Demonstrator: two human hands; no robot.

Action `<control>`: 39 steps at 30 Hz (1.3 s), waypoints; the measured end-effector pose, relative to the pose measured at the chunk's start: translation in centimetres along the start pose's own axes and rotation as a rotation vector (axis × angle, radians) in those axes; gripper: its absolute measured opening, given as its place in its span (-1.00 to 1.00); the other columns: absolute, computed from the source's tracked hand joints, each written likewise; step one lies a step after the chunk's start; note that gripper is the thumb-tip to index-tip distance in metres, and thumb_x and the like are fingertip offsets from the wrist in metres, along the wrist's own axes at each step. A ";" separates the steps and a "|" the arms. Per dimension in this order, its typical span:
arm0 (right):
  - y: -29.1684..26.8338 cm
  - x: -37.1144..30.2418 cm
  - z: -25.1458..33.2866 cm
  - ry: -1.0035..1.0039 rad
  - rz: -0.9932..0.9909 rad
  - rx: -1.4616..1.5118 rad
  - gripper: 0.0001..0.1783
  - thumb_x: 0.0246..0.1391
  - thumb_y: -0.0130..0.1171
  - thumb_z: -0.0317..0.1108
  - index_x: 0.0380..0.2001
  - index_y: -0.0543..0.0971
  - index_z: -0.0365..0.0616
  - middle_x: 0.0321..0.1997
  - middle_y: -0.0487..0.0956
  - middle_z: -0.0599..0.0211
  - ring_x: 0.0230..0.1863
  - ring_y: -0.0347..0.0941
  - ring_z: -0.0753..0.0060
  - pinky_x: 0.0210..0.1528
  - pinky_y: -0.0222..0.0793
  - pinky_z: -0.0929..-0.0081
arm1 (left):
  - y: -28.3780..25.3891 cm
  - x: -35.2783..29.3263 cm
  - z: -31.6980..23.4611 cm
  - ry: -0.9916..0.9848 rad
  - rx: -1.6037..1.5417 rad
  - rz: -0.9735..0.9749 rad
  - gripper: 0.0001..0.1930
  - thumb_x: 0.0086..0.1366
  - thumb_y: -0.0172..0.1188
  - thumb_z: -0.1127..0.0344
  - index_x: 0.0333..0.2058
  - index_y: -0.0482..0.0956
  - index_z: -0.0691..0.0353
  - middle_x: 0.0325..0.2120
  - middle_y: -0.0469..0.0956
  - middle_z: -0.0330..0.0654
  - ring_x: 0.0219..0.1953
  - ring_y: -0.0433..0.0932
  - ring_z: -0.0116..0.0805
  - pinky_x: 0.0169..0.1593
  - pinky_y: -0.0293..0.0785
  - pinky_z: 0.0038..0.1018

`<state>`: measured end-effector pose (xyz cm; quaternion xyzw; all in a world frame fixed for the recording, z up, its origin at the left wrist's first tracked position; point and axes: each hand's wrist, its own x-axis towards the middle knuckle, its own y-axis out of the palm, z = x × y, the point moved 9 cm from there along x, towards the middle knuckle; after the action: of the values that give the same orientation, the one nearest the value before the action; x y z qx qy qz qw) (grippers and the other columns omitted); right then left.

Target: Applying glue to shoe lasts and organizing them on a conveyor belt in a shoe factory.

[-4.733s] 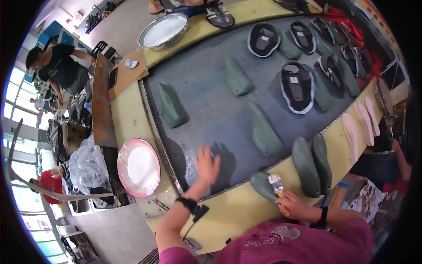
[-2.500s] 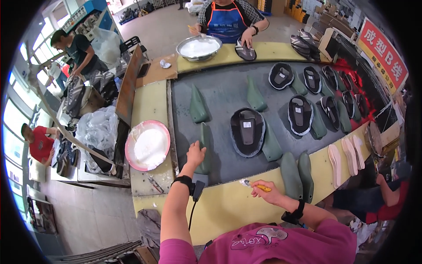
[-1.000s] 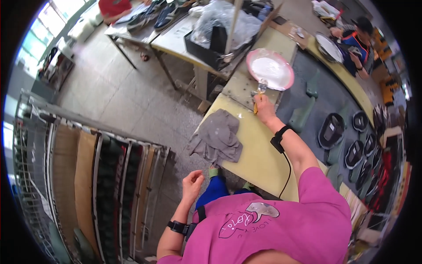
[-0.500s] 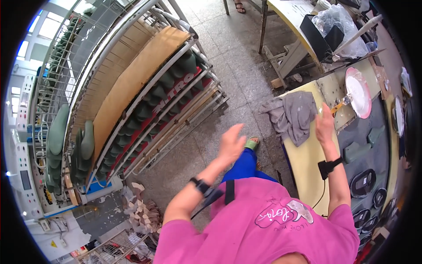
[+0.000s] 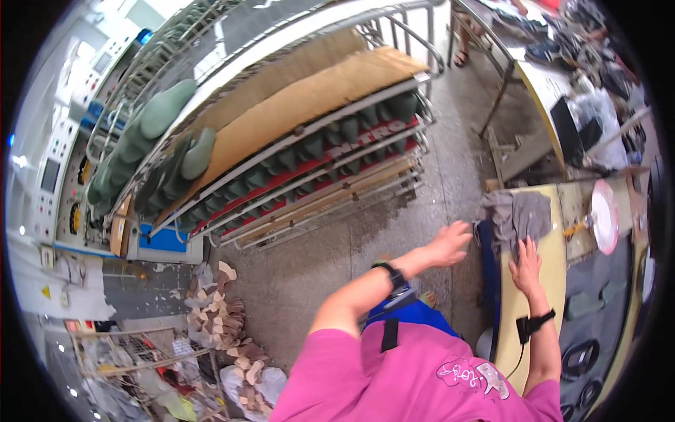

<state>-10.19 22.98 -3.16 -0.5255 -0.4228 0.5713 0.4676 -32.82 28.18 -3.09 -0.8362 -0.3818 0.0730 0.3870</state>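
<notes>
My right hand [image 5: 526,269] is open at the lower edge of a crumpled grey cloth [image 5: 519,216], its fingers stretched toward it. Fingertips meet or nearly meet the fabric; firm contact I cannot tell. The cloth lies at the far end of a yellow-topped workbench [image 5: 552,281] and hangs partly over its left side. My left hand [image 5: 450,244] hovers over the floor to the left of the bench, empty, with fingers apart. Beyond the cloth, a brush with a yellow handle [image 5: 578,226] rests by a white plate with a pink rim [image 5: 605,216].
A metal rack [image 5: 302,137] with brown boards and many green foot-shaped pieces [image 5: 199,153] stands at left. Scrap pieces [image 5: 219,309] heap on the floor near a wire cart [image 5: 133,362]. Another table [image 5: 541,88] at far right carries shoes and a plastic bag.
My view has turned left, so rack and bench appear farther right. My right hand has come to the cloth's lower edge. My left hand has moved closer to the bench.
</notes>
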 end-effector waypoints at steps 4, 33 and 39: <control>-7.2 1.4 7.3 -0.089 -0.213 0.311 -0.24 -0.12 0.16 -0.36 0.17 0.10 -0.23 0.21 0.15 -0.07 0.23 0.07 -0.02 0.17 0.04 0.21 | -16.7 -10.5 5.3 -0.290 0.102 -0.347 -0.58 -0.01 0.16 0.28 -0.13 0.43 0.30 -0.07 0.36 0.07 -0.01 0.33 0.05 0.07 0.27 -0.22; -19.2 15.9 75.6 -0.807 0.086 0.430 -0.44 -0.24 0.10 -0.41 -0.06 0.32 -0.34 -0.24 0.50 -0.08 -0.12 0.41 -0.08 -0.11 0.34 0.20 | -55.3 -46.8 17.3 -0.729 -0.660 -1.024 -0.36 -0.09 0.23 0.40 0.02 0.28 0.48 -0.10 0.41 -0.03 -0.07 0.41 -0.25 0.05 0.28 -0.43; -24.6 11.0 55.1 -0.625 -0.075 1.076 -0.48 -0.19 0.22 -0.33 -0.11 0.37 -0.29 -0.28 0.51 0.19 -0.24 0.45 0.35 -0.14 0.36 0.47 | -49.9 -43.5 9.8 -0.521 -0.918 -1.017 -0.31 -0.14 0.20 0.28 0.03 0.28 0.40 -0.11 0.41 0.03 -0.07 0.43 -0.12 -0.04 0.39 -0.30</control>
<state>-63.01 39.30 23.56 -0.0092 -0.2108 0.8142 0.5408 -96.30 24.09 17.67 -0.5891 -0.7944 -0.0865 -0.1198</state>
